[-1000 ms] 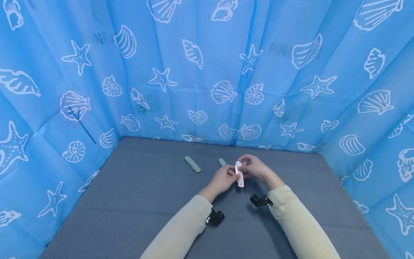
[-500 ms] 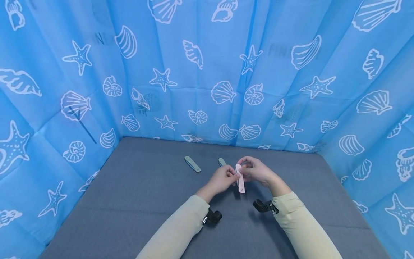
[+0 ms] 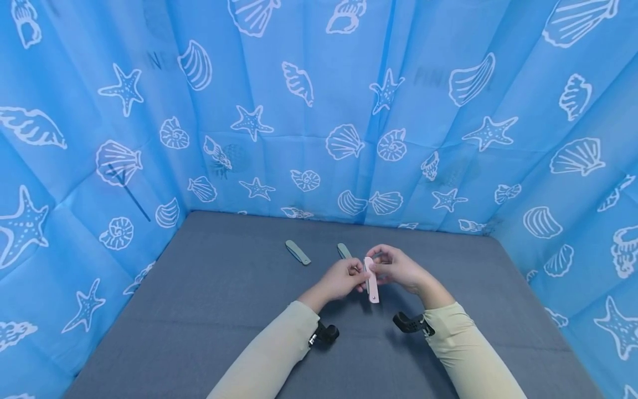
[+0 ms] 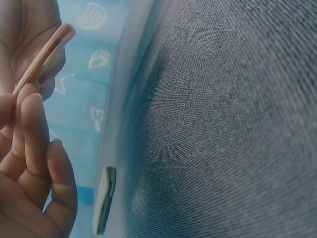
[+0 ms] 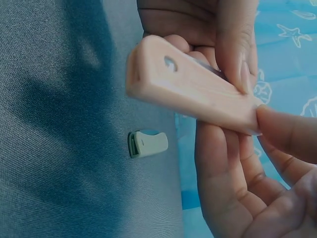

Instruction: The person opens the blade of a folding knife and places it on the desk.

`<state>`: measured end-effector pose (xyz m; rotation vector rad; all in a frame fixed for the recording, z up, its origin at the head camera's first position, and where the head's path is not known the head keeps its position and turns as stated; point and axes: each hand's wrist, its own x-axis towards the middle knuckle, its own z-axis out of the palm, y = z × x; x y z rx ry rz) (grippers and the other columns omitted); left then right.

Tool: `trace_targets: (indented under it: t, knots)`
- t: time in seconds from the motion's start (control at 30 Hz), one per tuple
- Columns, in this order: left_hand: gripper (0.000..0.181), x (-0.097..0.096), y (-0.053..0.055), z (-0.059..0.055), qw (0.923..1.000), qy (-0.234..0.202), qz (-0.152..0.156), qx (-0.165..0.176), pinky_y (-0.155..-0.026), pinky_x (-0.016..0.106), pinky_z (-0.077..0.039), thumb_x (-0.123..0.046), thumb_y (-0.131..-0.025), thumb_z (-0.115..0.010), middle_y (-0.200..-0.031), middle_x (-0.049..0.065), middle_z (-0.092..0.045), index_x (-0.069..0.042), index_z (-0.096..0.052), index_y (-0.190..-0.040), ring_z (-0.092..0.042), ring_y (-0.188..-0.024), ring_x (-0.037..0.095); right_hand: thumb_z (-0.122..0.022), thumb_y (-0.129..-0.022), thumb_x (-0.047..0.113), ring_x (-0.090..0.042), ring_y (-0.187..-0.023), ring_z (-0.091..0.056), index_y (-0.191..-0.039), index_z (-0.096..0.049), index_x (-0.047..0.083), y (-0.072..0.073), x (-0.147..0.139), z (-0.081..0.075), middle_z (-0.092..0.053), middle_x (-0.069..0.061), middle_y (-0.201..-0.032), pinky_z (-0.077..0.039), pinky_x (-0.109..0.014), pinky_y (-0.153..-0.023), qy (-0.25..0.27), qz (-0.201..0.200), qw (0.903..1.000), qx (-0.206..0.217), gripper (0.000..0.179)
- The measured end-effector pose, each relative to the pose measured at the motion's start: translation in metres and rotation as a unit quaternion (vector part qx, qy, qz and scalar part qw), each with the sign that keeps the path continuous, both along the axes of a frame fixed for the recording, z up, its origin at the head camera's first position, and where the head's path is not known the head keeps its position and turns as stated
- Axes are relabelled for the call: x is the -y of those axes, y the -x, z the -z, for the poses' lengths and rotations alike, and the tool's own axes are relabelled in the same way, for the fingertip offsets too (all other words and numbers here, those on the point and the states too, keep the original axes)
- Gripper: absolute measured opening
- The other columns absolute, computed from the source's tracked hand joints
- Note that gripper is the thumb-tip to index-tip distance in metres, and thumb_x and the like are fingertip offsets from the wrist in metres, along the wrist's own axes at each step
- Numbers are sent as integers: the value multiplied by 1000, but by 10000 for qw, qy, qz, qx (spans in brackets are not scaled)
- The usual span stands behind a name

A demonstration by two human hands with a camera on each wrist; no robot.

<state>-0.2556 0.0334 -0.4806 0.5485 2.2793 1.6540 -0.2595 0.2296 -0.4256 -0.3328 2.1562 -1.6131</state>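
Both hands hold a pink folding knife [image 3: 372, 285] above the table, its pivot end pointing toward the person. My left hand [image 3: 341, 279] pinches its left side with thumb and fingers, where a dark metal edge [image 5: 210, 67] shows along the handle in the right wrist view. On the far end, my right hand [image 3: 399, 270] has its thumb on the face and fingers behind. A green folding knife [image 3: 344, 250] lies just beyond the left hand, which partly covers it. Farther left lies a second green folding knife [image 3: 298, 252], folded.
The grey cloth-covered table [image 3: 209, 310] carries both green knives near its back. A blue curtain [image 3: 309, 144] with white seashell and starfish prints stands along the back and sides. Black wrist-worn mounts [image 3: 410, 322] project from both sleeves, low over the table.
Both hands and the pink knife have shifted slightly toward the person, with the right forearm a little farther right. Both hands keep their hold. The green knives have stayed put.
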Motion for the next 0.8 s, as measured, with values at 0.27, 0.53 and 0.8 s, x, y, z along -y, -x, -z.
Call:
trace_targets:
  t: [0.27,0.53,0.8]
  knots:
    - [16,4,-1,-2,9992,-380,-35,-144,-54,28,-48,-19,-101,-62,-71,1,-68,-9,-59,-90,-66,-66,16,-51,-104,5,-20,-87,-63,-136,-42,-8,-3,-1,-2,-56,-13,-101,-56,-52,-83,48,-62,9999,-82,35]
    - [15,7,0,0,9981,-393,-154,-440,-41,27,-33,-20,-101,-62,-67,-1,-66,-13,-58,-89,-62,-63,38,-50,-104,4,-20,-89,-64,-136,-44,-8,-3,-3,-1,-55,-14,-102,-55,-54,-89,195,110,9997,-76,34]
    - [14,16,4,-5,9961,-481,-313,-667,-47,25,-37,-17,-100,-62,-67,1,-64,-11,-59,-88,-63,-71,43,-51,-105,6,-19,-94,-64,-135,-40,-8,-4,-2,1,-57,-15,-105,-53,-50,-93,542,267,9981,-86,36]
